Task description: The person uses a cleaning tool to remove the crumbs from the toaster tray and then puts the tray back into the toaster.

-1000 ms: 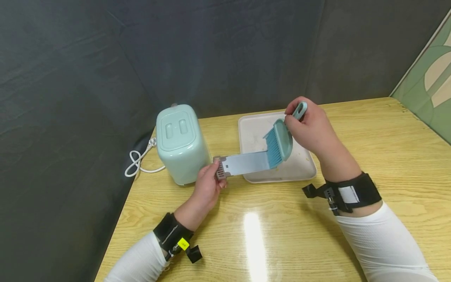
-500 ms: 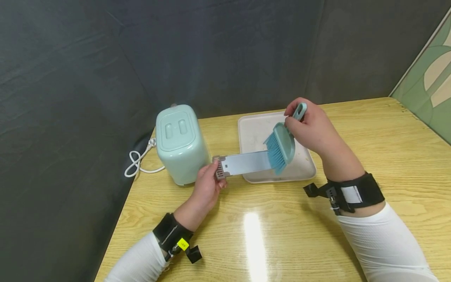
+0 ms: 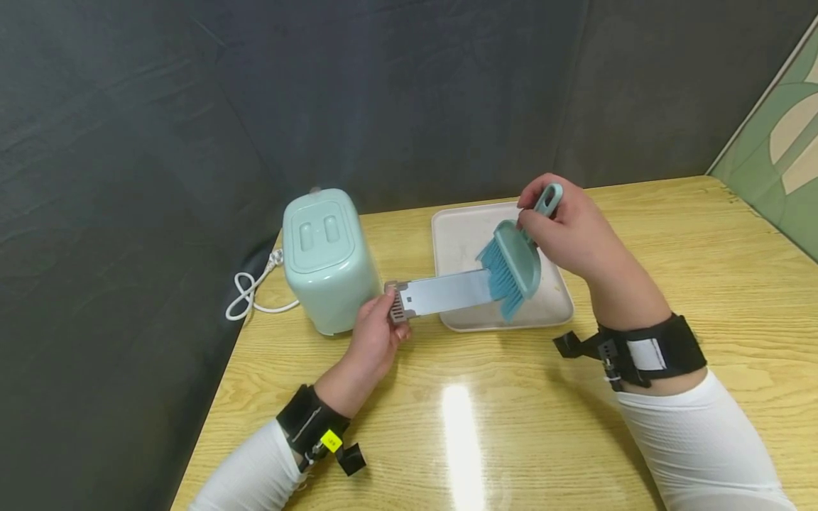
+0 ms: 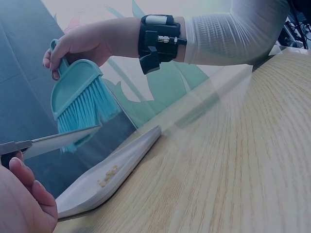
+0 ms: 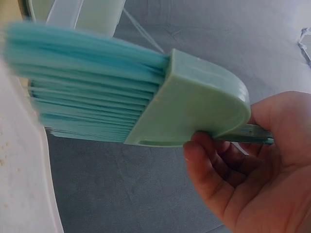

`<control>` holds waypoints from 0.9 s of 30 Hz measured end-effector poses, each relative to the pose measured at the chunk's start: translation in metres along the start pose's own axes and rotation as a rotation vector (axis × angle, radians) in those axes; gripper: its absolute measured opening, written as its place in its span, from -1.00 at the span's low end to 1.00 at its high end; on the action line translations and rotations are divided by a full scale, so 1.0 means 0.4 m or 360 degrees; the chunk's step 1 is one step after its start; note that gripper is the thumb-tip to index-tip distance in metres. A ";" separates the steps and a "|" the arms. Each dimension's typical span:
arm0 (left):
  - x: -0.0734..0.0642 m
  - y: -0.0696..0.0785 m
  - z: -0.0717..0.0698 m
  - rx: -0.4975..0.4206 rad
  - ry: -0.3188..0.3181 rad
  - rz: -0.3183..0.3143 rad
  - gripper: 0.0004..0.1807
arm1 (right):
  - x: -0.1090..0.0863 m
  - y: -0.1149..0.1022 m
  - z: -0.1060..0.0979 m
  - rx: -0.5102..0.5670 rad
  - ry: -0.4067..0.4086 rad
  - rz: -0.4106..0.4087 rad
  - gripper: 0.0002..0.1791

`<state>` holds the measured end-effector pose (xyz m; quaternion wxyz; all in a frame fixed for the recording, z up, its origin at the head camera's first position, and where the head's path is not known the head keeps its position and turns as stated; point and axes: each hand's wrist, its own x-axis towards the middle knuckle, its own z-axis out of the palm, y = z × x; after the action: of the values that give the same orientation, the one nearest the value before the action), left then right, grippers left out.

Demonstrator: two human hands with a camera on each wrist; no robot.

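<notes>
My left hand pinches the grey slotted end of a flat metal crumb tray, held out over the front left part of a white tray. In my right hand is the handle of a small teal hand brush. Its blue bristles touch the far end of the crumb tray and spread around it. Light brown crumbs lie in the white tray, seen in the left wrist view. From the right wrist, the brush head fills the middle, fingers curled round its handle.
A mint toaster with its lid on stands just left of the left hand. Its white cord and plug lie on the wooden table. Behind the table hangs a dark grey cloth.
The right hand has shifted slightly to the right, and the brush head has moved right and a little down along the end of the crumb tray. The left hand stays nearly still.
</notes>
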<state>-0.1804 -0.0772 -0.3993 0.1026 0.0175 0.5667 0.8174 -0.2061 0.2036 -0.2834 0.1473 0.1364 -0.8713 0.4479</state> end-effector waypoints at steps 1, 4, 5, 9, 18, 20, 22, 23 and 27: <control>0.001 0.000 0.000 -0.0001 -0.0002 -0.0001 -0.55 | 0.000 0.000 -0.001 0.0008 0.0028 -0.0018 -0.89; 0.002 -0.001 0.001 0.0006 -0.0003 -0.0010 -0.54 | -0.002 0.001 -0.005 0.0037 0.0105 -0.0058 -0.92; 0.003 -0.002 0.001 0.0012 0.0001 -0.0018 -0.54 | -0.003 0.001 -0.007 0.0043 0.0123 -0.0069 -0.92; 0.005 -0.003 0.004 0.0047 0.0017 -0.0052 -0.54 | -0.005 0.001 -0.014 0.0074 0.0177 -0.0096 -0.93; 0.005 -0.005 0.008 0.0060 0.0014 -0.0067 -0.55 | -0.007 -0.004 -0.008 0.0057 0.0241 -0.0115 -0.93; 0.004 -0.006 0.009 0.0052 0.0005 -0.0067 -0.55 | -0.007 -0.002 -0.003 0.0028 0.0208 -0.0079 -0.93; 0.003 -0.006 0.009 0.0045 -0.0002 -0.0067 -0.55 | -0.007 -0.002 0.001 -0.0003 0.0181 -0.0048 -0.93; 0.003 -0.006 0.009 0.0042 -0.0004 -0.0066 -0.54 | -0.007 -0.001 0.003 -0.0012 0.0173 -0.0038 -0.93; 0.002 -0.006 0.008 0.0029 -0.0015 -0.0039 -0.54 | -0.006 -0.001 0.004 -0.0022 0.0152 -0.0024 -0.92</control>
<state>-0.1806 -0.0734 -0.4004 0.1150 0.0153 0.5737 0.8108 -0.2038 0.2022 -0.2850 0.1930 0.1205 -0.8653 0.4466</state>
